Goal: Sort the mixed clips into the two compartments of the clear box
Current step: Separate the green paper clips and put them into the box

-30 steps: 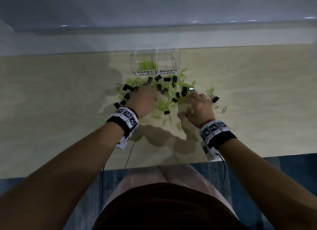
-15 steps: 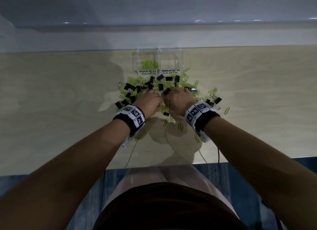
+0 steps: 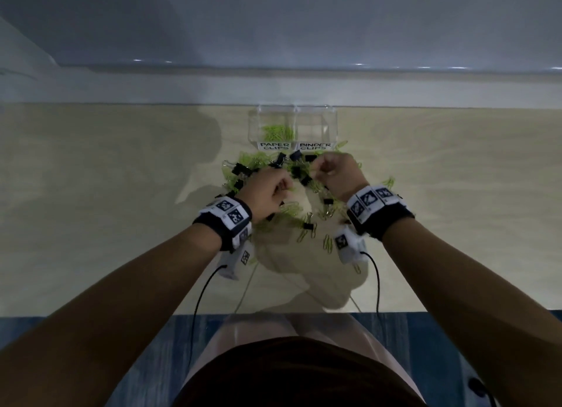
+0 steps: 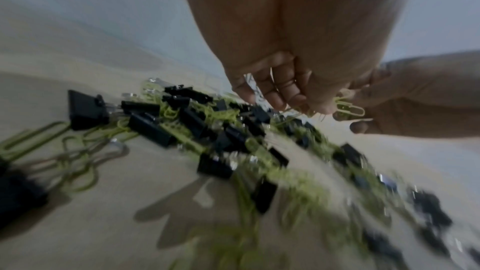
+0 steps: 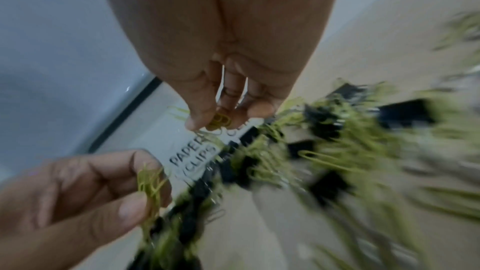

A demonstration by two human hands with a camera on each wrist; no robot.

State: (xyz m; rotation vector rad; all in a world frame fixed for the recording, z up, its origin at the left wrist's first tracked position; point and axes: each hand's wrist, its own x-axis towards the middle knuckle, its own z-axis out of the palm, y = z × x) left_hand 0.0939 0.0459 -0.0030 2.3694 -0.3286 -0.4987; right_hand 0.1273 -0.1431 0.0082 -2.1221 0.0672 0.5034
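The clear box (image 3: 331,124) stands at the table's far edge, labelled PAPER CLIPS on the left and BINDER CLIPS on the right. Green paper clips (image 3: 278,131) lie in its left compartment; the right one looks empty. In front lies a mixed pile of green paper clips (image 3: 292,209) and black binder clips (image 3: 240,169). My left hand (image 3: 281,187) hovers over the pile's left part and pinches a few green paper clips (image 5: 150,182). My right hand (image 3: 319,171), closer to the box, pinches green paper clips (image 5: 221,120) between thumb and fingers.
Loose paper clips (image 3: 328,242) and a binder clip (image 3: 308,225) lie scattered toward the table's near edge. Cables run from both wrist cameras over the near edge (image 3: 194,314). A pale wall ledge (image 3: 182,84) runs right behind the box.
Both hands have risen off the pile with paper clips pinched in them. The right hand has moved forward toward the box; the left stays over the pile.
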